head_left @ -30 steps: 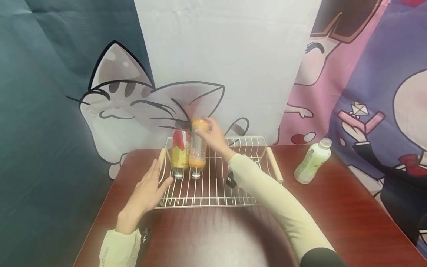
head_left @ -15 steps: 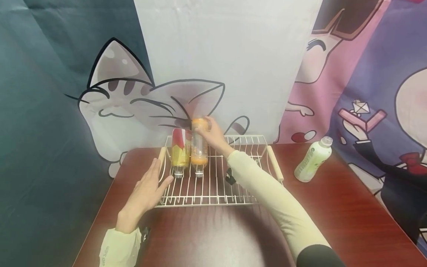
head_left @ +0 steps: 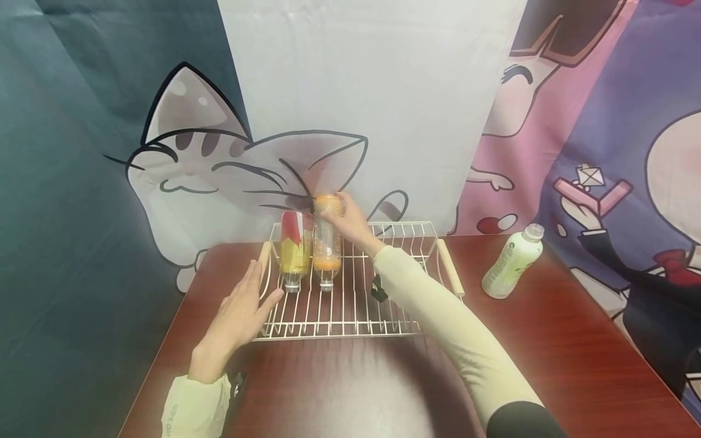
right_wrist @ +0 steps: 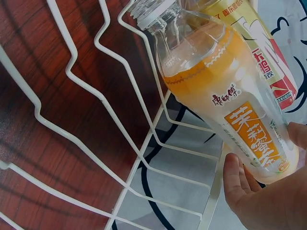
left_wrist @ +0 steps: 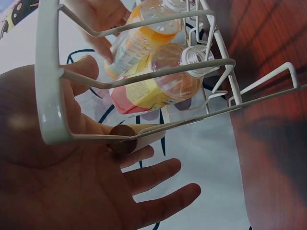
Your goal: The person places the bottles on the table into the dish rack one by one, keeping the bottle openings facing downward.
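Note:
My right hand (head_left: 355,224) grips the base end of an orange-labelled drink bottle (head_left: 327,263), which stands cap-down in a white wire rack (head_left: 339,336). In the right wrist view, my thumb and fingers lie on either side of the bottle's base. Left of it, a red-and-yellow-labelled bottle (head_left: 296,254) is also cap-down in the rack. My left hand (head_left: 237,317) is beside the rack's left wooden handle (head_left: 265,255), its fingers extended. The left wrist view has these fingers (left_wrist: 163,175) spread by the handle's end.
A green-and-white bottle (head_left: 513,263) stands upright on the reddish-brown table (head_left: 575,340), right of the rack. The rack's other wooden handle (head_left: 451,269) is on that side. Behind the table hangs a cartoon-printed cloth (head_left: 372,91).
With my right hand on it, the orange-labelled bottle has shifted slightly right, and its cap end sits farther from the other bottle's. My left hand has stayed nearly still.

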`<action>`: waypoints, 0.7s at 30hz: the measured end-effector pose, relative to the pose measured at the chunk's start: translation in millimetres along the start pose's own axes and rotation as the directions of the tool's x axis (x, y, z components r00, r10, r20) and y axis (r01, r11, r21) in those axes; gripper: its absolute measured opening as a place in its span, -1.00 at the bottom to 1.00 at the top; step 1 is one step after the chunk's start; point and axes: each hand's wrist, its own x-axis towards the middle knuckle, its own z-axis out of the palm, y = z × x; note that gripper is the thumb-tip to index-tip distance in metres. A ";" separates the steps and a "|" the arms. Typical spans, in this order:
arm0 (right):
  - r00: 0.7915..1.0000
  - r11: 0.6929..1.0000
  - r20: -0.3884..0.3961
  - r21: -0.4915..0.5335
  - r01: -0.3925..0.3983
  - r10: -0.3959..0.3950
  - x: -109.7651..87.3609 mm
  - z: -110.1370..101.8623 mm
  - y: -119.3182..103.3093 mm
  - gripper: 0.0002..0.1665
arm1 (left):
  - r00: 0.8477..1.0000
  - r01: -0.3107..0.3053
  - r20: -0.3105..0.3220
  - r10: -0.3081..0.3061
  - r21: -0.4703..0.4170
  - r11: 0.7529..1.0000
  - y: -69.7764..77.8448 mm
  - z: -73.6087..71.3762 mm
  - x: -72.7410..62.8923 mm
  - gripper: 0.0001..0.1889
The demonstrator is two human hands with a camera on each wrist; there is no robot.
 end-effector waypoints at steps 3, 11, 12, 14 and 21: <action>1.000 1.000 -0.003 -0.008 -0.003 0.003 -0.6 -0.2 -0.8 -0.03 | 1.000 -0.002 0.001 0.002 0.002 1.000 0.3 -0.3 0.1 -0.06; 0.999 0.999 0.004 0.011 -0.038 0.038 -1.8 -1.7 -2.6 0.03 | 1.000 -0.003 0.003 0.003 0.007 1.000 -0.4 -0.1 1.4 -0.06; 0.999 0.999 0.007 0.015 -0.039 0.039 -1.9 -1.8 -2.7 0.03 | 1.000 -0.003 0.004 0.003 0.007 1.000 -0.5 0.0 1.5 -0.06; 0.999 0.999 0.012 0.017 -0.036 0.036 -1.9 -2.0 -2.8 0.04 | 1.000 -0.003 0.004 0.003 0.007 1.000 -0.8 0.0 1.5 -0.05; 0.999 0.999 0.025 0.013 -0.045 0.045 -0.9 -2.8 -2.7 0.06 | 1.000 -0.006 0.005 0.006 0.006 1.000 -1.1 0.0 0.6 -0.05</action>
